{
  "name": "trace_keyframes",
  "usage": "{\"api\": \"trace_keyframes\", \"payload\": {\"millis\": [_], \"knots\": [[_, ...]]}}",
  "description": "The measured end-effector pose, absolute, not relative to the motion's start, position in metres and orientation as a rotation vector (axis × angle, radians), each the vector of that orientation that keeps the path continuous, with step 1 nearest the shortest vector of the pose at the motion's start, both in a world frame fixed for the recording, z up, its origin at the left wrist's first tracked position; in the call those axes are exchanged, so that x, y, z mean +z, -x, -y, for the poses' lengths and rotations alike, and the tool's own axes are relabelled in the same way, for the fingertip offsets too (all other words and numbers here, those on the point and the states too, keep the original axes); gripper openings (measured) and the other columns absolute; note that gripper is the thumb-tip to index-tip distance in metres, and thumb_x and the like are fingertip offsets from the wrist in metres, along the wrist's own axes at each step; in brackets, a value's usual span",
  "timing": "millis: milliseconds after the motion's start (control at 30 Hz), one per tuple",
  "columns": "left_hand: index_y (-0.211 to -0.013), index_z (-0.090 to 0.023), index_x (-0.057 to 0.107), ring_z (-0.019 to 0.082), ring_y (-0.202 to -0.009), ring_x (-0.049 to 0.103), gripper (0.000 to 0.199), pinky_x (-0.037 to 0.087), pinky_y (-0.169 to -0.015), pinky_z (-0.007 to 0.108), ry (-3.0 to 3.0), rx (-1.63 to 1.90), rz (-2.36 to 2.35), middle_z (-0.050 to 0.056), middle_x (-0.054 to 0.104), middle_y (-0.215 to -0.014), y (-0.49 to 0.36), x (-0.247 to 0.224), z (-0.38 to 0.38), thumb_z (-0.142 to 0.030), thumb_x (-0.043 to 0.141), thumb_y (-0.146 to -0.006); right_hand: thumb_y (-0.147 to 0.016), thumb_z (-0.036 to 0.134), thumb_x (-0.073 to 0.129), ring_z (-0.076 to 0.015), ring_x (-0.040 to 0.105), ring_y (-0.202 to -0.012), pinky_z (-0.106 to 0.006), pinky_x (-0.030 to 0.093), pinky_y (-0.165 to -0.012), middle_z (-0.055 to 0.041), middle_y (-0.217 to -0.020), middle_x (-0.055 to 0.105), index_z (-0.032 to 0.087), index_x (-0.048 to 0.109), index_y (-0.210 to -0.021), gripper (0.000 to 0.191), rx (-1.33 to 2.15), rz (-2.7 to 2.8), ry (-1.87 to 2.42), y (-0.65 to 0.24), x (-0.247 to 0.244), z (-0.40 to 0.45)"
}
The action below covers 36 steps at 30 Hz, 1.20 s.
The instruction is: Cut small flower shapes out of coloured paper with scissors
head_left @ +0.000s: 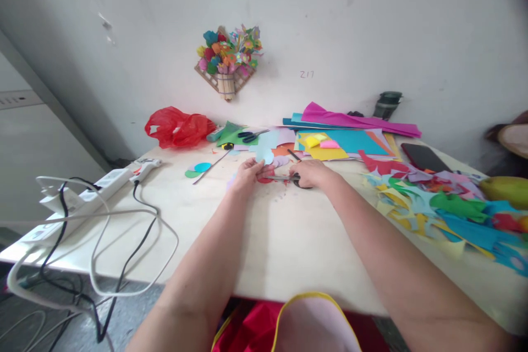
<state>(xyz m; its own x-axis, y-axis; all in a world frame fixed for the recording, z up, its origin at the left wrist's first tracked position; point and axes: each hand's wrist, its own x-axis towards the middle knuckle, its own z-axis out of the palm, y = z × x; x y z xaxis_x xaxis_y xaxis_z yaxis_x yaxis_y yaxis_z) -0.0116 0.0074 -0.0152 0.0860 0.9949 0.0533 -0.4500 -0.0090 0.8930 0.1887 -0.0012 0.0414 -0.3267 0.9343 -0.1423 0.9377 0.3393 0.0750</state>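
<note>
My right hand (312,172) is closed on the black handles of a pair of scissors (281,178), whose blades point left. My left hand (247,171) pinches a small red piece of paper (267,172), and the blades lie across it. Just beyond the left fingertips is a light blue paper cutout (264,149) with rounded edges; whether the fingers touch it, I cannot tell. Lilac cutouts (282,161) and an orange paper (285,149) lie behind the hands. Tiny red scraps are scattered around the blades.
Paper scraps (421,209) cover the right side beside a dark phone (424,157). Coloured sheets (358,143) and a second pair of scissors (249,136) lie at the back. A red plastic bag (177,127) sits back left. Power strips (105,184) and loose cables occupy the left edge.
</note>
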Motion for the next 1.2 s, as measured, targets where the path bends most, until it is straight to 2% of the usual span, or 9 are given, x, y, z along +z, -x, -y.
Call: {"api": "trace_keyframes", "payload": {"millis": [133, 267, 367, 433, 533, 700, 767, 933, 1200], "knots": [[-0.092, -0.011, 0.067, 0.02, -0.076, 0.076, 0.023, 0.061, -0.073, 0.031, -0.915, 1.357, -0.757, 0.009, 0.077, -0.083, 0.012, -0.014, -0.008, -0.016, 0.083, -0.076, -0.072, 0.014, 0.07, -0.0338, 0.068, -0.115, -0.039, 0.052, -0.088, -0.0103, -0.122, 0.075, 0.029, 0.079, -0.116, 0.047, -0.106, -2.443, -1.784, -0.201, 0.047, 0.001], [-0.092, -0.011, 0.066, 0.021, -0.076, 0.077, 0.024, 0.062, -0.072, 0.031, -0.906, 1.362, -0.735, 0.01, 0.077, -0.084, 0.014, -0.015, -0.01, -0.015, 0.083, -0.074, -0.067, 0.008, 0.067, -0.025, 0.071, -0.089, -0.03, 0.051, -0.072, -0.0039, -0.092, 0.077, 0.023, 0.078, -0.105, 0.043, -0.375, -2.562, -1.913, -0.22, 0.046, -0.002], [-0.091, -0.011, 0.065, 0.022, -0.076, 0.077, 0.025, 0.062, -0.073, 0.032, -0.907, 1.342, -0.726, 0.01, 0.077, -0.083, 0.015, -0.017, -0.012, -0.014, 0.082, -0.073, -0.069, 0.006, 0.062, -0.0163, 0.064, -0.059, -0.024, 0.046, -0.055, 0.0038, -0.061, 0.064, 0.018, 0.072, -0.108, 0.042, -1.015, -2.661, -2.045, -0.23, 0.04, -0.005], [-0.092, -0.012, 0.064, 0.022, -0.076, 0.077, 0.026, 0.063, -0.075, 0.034, -0.916, 1.319, -0.719, 0.01, 0.077, -0.083, 0.016, -0.019, -0.013, -0.015, 0.082, -0.073, -0.07, 0.009, 0.066, -0.0127, 0.055, -0.045, -0.021, 0.038, -0.044, 0.0073, -0.052, 0.057, 0.016, 0.068, -0.108, 0.038, -1.42, -2.671, -2.079, -0.231, 0.034, -0.006], [-0.092, -0.012, 0.064, 0.022, -0.076, 0.078, 0.027, 0.063, -0.077, 0.034, -0.925, 1.291, -0.715, 0.011, 0.077, -0.085, 0.016, -0.019, -0.013, -0.014, 0.082, -0.072, -0.074, 0.015, 0.072, -0.0097, 0.048, -0.037, -0.018, 0.03, -0.036, 0.0076, -0.049, 0.056, 0.015, 0.065, -0.104, 0.031, -1.872, -2.594, -2.17, -0.223, 0.028, -0.006], [-0.092, -0.011, 0.065, 0.021, -0.072, 0.077, 0.024, 0.062, -0.071, 0.031, -0.942, 1.223, -0.737, 0.012, 0.077, -0.085, 0.013, -0.016, -0.008, -0.013, 0.08, -0.073, -0.081, 0.022, 0.075, -0.0062, 0.042, -0.033, -0.017, 0.021, -0.029, 0.0057, -0.05, 0.056, 0.015, 0.064, -0.086, 0.014, -2.28, -2.518, -2.089, -0.204, 0.023, -0.005], [-0.09, -0.011, 0.066, 0.021, -0.07, 0.076, 0.02, 0.062, -0.069, 0.03, -0.958, 1.194, -0.755, 0.011, 0.077, -0.081, 0.012, -0.014, -0.007, -0.013, 0.078, -0.075, -0.081, 0.023, 0.076, -0.0064, 0.047, -0.035, -0.016, 0.023, -0.029, 0.004, -0.053, 0.06, 0.016, 0.063, -0.082, 0.015, -2.339, -2.53, -2.106, -0.199, 0.022, -0.005], [-0.084, -0.012, 0.065, 0.021, -0.064, 0.074, 0.013, 0.061, -0.066, 0.03, -1.009, 1.135, -0.798, 0.011, 0.076, -0.074, 0.011, -0.013, -0.006, -0.013, 0.076, -0.076, -0.074, 0.015, 0.084, -0.0086, 0.059, -0.045, -0.015, 0.035, -0.036, 0.0008, -0.063, 0.069, 0.017, 0.064, -0.091, 0.026, -2.474, -2.4, -2.245, -0.187, 0.024, -0.001], [-0.079, -0.011, 0.068, 0.019, -0.061, 0.073, 0.013, 0.061, -0.069, 0.031, -1.053, 1.11, -0.822, 0.011, 0.075, -0.074, 0.009, -0.015, -0.004, -0.013, 0.08, -0.074, -0.064, 0.011, 0.085, -0.0094, 0.058, -0.046, -0.018, 0.044, -0.045, 0.0073, -0.058, 0.059, 0.019, 0.064, -0.089, 0.034, -2.46, -2.423, -2.386, -0.175, 0.022, -0.001]]}}
